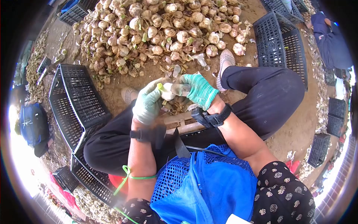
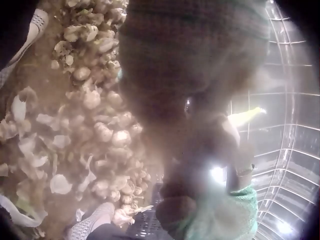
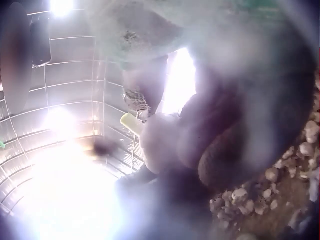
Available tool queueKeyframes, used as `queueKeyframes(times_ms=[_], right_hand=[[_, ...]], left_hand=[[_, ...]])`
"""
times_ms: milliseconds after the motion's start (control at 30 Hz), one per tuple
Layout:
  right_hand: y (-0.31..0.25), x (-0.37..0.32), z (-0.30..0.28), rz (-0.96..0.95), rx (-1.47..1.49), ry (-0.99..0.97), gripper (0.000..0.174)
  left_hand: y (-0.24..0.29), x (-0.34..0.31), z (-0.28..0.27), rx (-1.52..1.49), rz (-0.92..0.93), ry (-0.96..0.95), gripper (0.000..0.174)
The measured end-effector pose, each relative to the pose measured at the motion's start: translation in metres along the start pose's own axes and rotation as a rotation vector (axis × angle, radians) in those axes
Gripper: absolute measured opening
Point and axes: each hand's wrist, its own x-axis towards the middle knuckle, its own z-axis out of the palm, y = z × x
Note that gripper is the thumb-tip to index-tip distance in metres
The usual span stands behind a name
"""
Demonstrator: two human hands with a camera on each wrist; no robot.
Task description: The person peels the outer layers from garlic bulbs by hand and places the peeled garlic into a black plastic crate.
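Note:
A white garlic bulb (image 1: 167, 93) with a short cut green stem is held between both gloved hands in the head view. My left hand (image 1: 148, 102), in a pale glove, grips the bulb from its left side. From the right, my right hand (image 1: 199, 90) in a green-banded glove has its fingers curled at the bulb; whether they hold a tool I cannot tell. The bulb (image 3: 159, 142) and its stem show in the right wrist view, partly covered by blurred fingers. In the left wrist view the dark hand (image 2: 190, 65) hides most of the bulb, and the stem (image 2: 246, 117) sticks out.
A large heap of garlic bulbs (image 1: 149, 33) lies ahead on the ground. Black crates stand at left (image 1: 84, 93) and right (image 1: 270, 41). Loose peelings (image 1: 199, 59) lie before the hands. A blue mesh-sided bag (image 1: 209, 183) rests at the lap, between crossed legs.

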Motion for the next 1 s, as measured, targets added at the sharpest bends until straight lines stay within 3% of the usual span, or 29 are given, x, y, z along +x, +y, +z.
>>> queueKeyframes(times_ms=[400, 467, 567, 733, 800, 933, 1000], right_hand=[[-0.016, -0.011, -0.001, 0.240, 0.417, 0.001, 0.021], [-0.010, -0.008, 0.001, 0.063, 0.123, 0.039, 0.019], [-0.008, -0.005, 0.005, -0.012, -0.074, 0.114, 0.016], [-0.004, -0.004, 0.014, 0.039, -0.002, 0.211, 0.011], [-0.004, -0.004, 0.016, 0.044, 0.005, 0.258, 0.011], [-0.003, -0.004, 0.014, -0.017, 0.119, 0.260, 0.010], [-0.002, -0.002, 0.015, -0.051, 0.089, 0.233, 0.010]], left_hand=[[0.005, -0.001, 0.002, -0.030, 0.000, -0.016, 0.041], [0.004, 0.000, 0.000, -0.028, 0.003, -0.023, 0.040], [0.003, 0.002, 0.002, 0.016, -0.013, 0.021, 0.038], [-0.002, 0.006, 0.001, 0.113, 0.007, 0.116, 0.037], [0.000, 0.008, 0.008, -0.239, -0.121, 0.143, 0.043], [-0.004, 0.005, 0.011, -0.257, 0.017, 0.014, 0.048], [-0.003, 0.005, 0.008, 0.125, 0.046, 0.088, 0.049]])
